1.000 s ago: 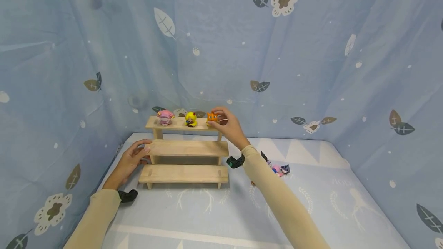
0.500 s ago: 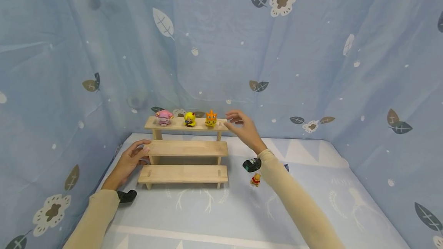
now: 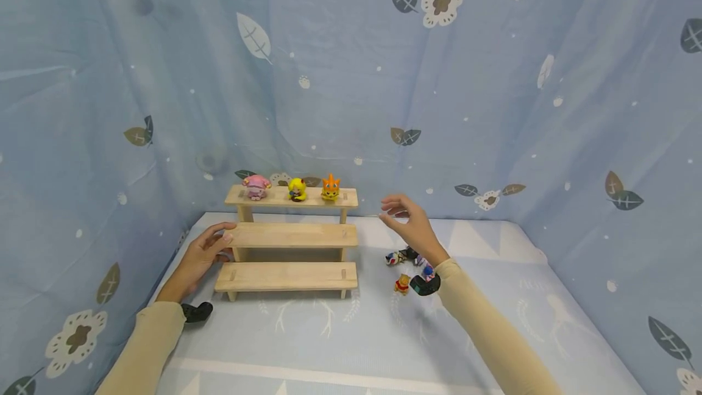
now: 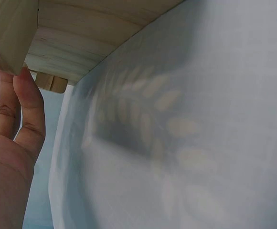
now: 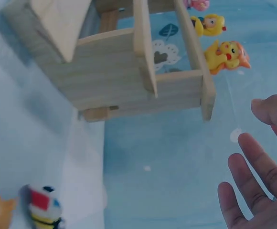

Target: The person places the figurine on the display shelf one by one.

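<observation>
A three-step wooden shelf (image 3: 290, 236) stands on the blue mat. Its top step carries a pink figure (image 3: 256, 187), a yellow figure (image 3: 297, 189) and an orange spiky figure (image 3: 330, 188). My right hand (image 3: 390, 211) hovers to the right of the shelf with fingers spread and nothing in it. The right wrist view shows that hand (image 5: 258, 186) below the shelf (image 5: 129, 76) and the orange figure (image 5: 227, 55). My left hand (image 3: 223, 241) rests against the left end of the middle step. Its straight fingers (image 4: 28, 102) touch the wood (image 4: 81, 33).
Several small figures lie on the mat under my right wrist, among them an orange bear (image 3: 402, 283) and a white and red one (image 3: 393, 258). Blue leaf-print cloth (image 3: 493, 108) walls in the mat at the back and on both sides.
My right hand let go of the orange figure on the top step and drew back to the right and downward. The left hand stayed at the shelf.
</observation>
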### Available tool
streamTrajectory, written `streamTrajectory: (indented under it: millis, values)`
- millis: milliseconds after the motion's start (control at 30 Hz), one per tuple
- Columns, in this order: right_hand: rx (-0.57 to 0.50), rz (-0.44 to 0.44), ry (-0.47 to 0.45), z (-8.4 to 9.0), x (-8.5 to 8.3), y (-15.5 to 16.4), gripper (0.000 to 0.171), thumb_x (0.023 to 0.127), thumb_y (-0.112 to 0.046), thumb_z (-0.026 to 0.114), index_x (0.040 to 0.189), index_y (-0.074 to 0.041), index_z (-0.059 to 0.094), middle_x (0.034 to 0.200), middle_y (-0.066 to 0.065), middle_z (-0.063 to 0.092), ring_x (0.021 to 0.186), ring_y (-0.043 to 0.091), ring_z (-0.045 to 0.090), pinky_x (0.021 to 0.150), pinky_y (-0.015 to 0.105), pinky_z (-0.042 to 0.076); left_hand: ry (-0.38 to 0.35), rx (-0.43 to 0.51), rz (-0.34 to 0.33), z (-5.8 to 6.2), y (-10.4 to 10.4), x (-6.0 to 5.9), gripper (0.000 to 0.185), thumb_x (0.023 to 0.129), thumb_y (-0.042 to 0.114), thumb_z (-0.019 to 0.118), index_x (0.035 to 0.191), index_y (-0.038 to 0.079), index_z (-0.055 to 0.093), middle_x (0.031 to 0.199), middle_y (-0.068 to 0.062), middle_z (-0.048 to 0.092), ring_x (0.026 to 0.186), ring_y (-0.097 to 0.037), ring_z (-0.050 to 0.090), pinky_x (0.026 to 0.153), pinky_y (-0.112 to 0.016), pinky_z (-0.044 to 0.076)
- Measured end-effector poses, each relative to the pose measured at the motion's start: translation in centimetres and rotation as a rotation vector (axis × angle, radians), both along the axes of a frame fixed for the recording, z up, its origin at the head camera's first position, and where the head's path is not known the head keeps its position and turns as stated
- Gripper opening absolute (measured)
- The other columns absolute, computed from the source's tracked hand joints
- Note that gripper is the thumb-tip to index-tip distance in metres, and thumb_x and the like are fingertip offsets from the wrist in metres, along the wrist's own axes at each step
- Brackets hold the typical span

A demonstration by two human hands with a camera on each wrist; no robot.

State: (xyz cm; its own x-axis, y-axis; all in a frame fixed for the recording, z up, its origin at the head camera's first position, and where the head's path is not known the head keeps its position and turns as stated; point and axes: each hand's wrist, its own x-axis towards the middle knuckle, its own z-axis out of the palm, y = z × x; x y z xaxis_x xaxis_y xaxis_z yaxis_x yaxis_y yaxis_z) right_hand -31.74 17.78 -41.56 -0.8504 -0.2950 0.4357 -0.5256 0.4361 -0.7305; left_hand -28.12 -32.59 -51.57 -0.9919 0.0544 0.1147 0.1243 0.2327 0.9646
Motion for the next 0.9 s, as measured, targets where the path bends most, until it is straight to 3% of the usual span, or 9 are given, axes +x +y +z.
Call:
streamTrajectory:
  millis: [333,633,900]
  values:
    - [0.016,-0.054,-0.072,-2.8,2.7,3.3,0.033,0.097,-0.034,0.075,0.128,-0.027,0.063,0.120,0.006,0.068,0.107,0.016,0.063,0.096,0.045,0.052,0.013,-0.021,0.002,0.0,0.0,-0.4,0.052,0.103,0.047,0.060,0.149,0.024,0.051,0.122,-0.002,0.062,0.098,-0.018,0.067,0.079,-0.035,0.057]
    - [0.024,-0.059,-0.144,-5.5,5.6,5.3,0.033,0.096,-0.027,0.077,0.126,-0.030,0.064,0.120,0.008,0.068,0.104,0.015,0.063,0.089,0.029,0.053,0.007,-0.025,-0.006,0.3,0.0,-0.2,0.051,0.104,0.045,0.059,0.149,0.021,0.051,0.123,-0.001,0.061,0.099,-0.022,0.067,0.080,-0.037,0.057]
    - [0.050,-0.064,-0.211,-7.8,7.3,6.7,0.042,0.096,-0.030,0.076,0.134,-0.016,0.062,0.123,0.012,0.068,0.104,0.017,0.065,0.088,0.031,0.054,0.004,-0.037,0.009,0.5,0.1,-0.1,0.051,0.104,0.047,0.059,0.147,0.020,0.052,0.123,-0.004,0.060,0.100,-0.025,0.066,0.080,-0.038,0.057]
